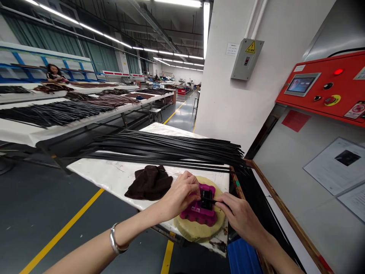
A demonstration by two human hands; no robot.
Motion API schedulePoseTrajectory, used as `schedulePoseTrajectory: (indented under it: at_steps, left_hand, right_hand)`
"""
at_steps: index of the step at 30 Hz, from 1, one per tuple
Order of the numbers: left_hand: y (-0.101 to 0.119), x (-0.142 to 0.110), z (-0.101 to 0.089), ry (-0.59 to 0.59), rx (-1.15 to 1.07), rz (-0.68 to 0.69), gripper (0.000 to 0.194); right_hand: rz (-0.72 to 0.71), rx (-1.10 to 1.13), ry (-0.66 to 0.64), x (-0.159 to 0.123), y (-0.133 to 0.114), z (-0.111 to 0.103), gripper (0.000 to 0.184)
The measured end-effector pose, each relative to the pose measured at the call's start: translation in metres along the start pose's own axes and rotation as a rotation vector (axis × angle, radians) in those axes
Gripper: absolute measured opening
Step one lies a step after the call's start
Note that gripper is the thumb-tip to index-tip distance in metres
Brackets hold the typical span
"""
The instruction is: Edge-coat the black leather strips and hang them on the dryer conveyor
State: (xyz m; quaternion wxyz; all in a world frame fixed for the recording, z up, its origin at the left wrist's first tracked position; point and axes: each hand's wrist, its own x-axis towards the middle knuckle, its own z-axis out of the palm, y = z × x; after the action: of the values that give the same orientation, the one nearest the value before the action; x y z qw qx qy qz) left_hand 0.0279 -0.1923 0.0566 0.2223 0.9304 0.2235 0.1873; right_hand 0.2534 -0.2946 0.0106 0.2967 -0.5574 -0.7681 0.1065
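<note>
Over a magenta holder (194,216) with scalloped edges, both my hands work close together. A black block or pad (206,203) sits in the holder. Across it runs a thin black strip (216,201). My right hand (241,215) pinches this strip at its right side. My left hand (184,192) is closed at the left side of the block, its fingertips by the strip; what they pinch is partly hidden. Under the holder lies a round yellowish pad (194,233). A crumpled dark brown cloth (149,182) rests left of my left hand.
Many long black strips (171,146) lie across the white table (110,171). A blue bin (243,257) stands below its right edge. At right is a machine with a red control panel (322,89). A person (54,74) sits at far left behind strip-covered tables.
</note>
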Motion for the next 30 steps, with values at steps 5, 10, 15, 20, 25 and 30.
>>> schedulePoseTrajectory:
  at_steps: [5, 10, 15, 20, 25, 30]
  left_hand:
    - [-0.003, -0.002, -0.003, 0.029, 0.025, -0.009, 0.017]
    - [-0.007, -0.006, -0.004, 0.022, 0.053, -0.027, 0.02]
    - [-0.002, -0.002, 0.0, 0.008, 0.041, 0.003, 0.016]
    - [0.006, 0.009, 0.007, -0.018, 0.031, 0.067, 0.015]
    - [0.013, 0.02, 0.012, -0.041, 0.041, 0.073, 0.009]
    - [0.016, 0.025, 0.011, -0.046, 0.043, 0.098, 0.01]
  right_hand:
    - [0.001, 0.013, 0.032, 0.003, -0.005, 0.003, 0.02]
    - [-0.012, -0.037, 0.049, 0.007, -0.007, 0.009, 0.02]
    - [-0.034, -0.028, 0.002, 0.002, 0.002, 0.004, 0.021]
    - [-0.013, -0.089, -0.077, -0.004, 0.004, -0.019, 0.025]
    - [-0.018, -0.221, -0.172, 0.0, 0.002, -0.046, 0.028]
    - [-0.105, -0.4, -0.217, 0.016, -0.012, -0.07, 0.024]
